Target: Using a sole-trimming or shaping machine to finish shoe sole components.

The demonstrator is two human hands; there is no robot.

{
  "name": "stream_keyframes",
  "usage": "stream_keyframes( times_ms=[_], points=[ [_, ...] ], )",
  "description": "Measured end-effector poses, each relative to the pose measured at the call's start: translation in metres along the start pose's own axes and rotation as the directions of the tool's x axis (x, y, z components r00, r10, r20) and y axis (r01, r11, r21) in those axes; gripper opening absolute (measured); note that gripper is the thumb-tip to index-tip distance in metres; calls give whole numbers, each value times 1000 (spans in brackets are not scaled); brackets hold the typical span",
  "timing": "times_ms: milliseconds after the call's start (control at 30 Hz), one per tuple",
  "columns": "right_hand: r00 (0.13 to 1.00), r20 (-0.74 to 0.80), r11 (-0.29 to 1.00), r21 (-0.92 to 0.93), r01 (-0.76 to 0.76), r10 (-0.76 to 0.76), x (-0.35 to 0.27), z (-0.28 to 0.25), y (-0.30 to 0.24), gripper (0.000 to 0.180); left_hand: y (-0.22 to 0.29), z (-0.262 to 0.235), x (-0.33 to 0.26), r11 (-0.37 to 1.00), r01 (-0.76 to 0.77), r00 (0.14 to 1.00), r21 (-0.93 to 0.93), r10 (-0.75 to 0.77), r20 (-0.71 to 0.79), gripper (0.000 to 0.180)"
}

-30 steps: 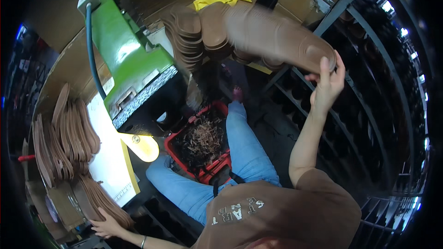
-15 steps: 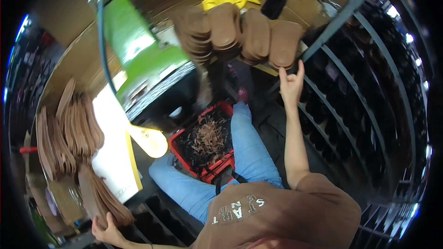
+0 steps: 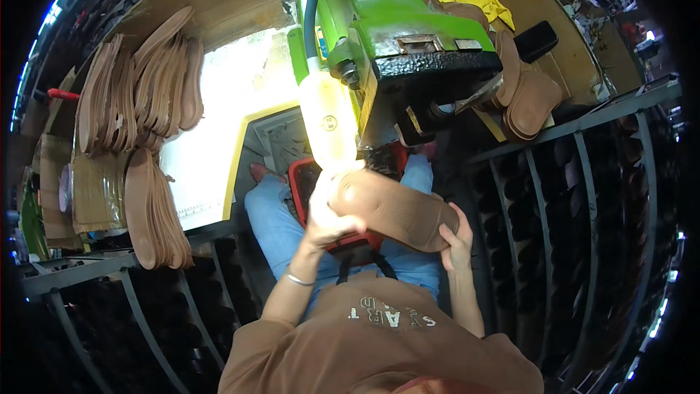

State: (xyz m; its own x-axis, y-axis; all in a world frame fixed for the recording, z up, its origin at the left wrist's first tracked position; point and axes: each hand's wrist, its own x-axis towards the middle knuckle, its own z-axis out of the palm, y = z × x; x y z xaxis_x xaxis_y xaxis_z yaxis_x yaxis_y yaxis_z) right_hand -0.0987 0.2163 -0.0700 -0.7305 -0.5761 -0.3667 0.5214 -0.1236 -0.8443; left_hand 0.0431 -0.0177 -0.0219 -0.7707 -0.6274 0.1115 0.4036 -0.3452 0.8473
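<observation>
A brown shoe sole (image 3: 397, 208) lies slantwise between my two hands, above my lap and in front of the green machine (image 3: 397, 7). My left hand (image 3: 324, 211) grips its left end, close under the bright lamp (image 3: 328, 113), with the thumb along the near edge. At the other end, my right hand (image 3: 457, 242) is closed on the sole, thumb on the upper face. Partly hidden below the sole is a red bin (image 3: 297, 188) between my knees. Whether one sole or a pair is held, I cannot tell.
Bundled brown soles (image 3: 149, 219) stand at the left beside a white, yellow-edged board (image 3: 204, 175). More soles (image 3: 536, 102) are stacked at the right, near a yellow cloth (image 3: 477, 1) and a black tray-like object (image 3: 536, 40). Metal racks (image 3: 583, 168) flank me.
My hands, earlier apart at the left bundle and the right stacks, have come together in the middle and now hold a sole. The view has turned, shifting the machine rightward.
</observation>
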Motion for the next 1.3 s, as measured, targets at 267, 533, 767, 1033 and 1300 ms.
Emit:
stream_keyframes(
  times_ms=[267, 533, 767, 1033, 1300],
  points=[
    [976, 166, 984, -128, -122, 143, -40, 4, 61, 32, -19, 55, 35, 962, 157, 970, 222, -108, -219, 17],
    [957, 245, 971, -217, -105, 158, -30, -17, 18, 49, -15, 43, 19, 975, 90, 955, 202, -27, -295, 18],
    [980, 15, 979, -58, 198, -197, 17, -29, -63, 34, -8, 45, 23, 993, 105, 974, 55, -91, -210, 31],
    [951, 34, 950, 68, 306, -309, 110, 24, -130, 34, -11, 27, 31, 896, 28, 986, 443, 47, -157, 28],
    [962, 189, 957, 251, 146, -196, 143, 55, -103, 47, 18, -13, 14, 935, 41, 974, 352, 41, -223, 29]
  ],
)
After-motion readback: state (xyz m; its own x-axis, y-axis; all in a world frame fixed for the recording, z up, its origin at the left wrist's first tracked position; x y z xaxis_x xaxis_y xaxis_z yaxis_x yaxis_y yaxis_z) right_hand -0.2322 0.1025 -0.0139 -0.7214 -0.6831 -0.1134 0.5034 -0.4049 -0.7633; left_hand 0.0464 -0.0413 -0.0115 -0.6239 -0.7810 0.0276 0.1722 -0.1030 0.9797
